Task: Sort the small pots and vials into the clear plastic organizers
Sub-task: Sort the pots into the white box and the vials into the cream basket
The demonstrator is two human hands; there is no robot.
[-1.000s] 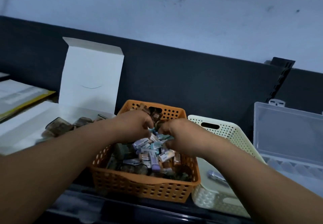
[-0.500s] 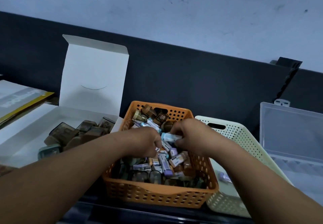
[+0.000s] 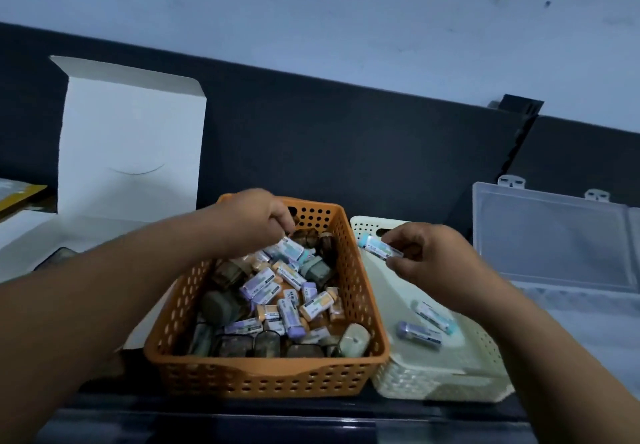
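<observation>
My left hand (image 3: 254,225) is down in the orange perforated plastic basket (image 3: 263,371), fingers curled on a white-labelled teal-capped vial (image 3: 288,249) atop the heap. My right hand (image 3: 431,258) pinches a second teal-capped vial (image 3: 379,247) above the cream perforated basket (image 3: 433,381), near the clear plastic organizer (image 3: 554,236) with its lid up.

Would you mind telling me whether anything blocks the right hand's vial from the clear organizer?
Nothing visible does: the right hand pinches the vial above the cream basket, and the clear organizer lies open beside it.
</observation>
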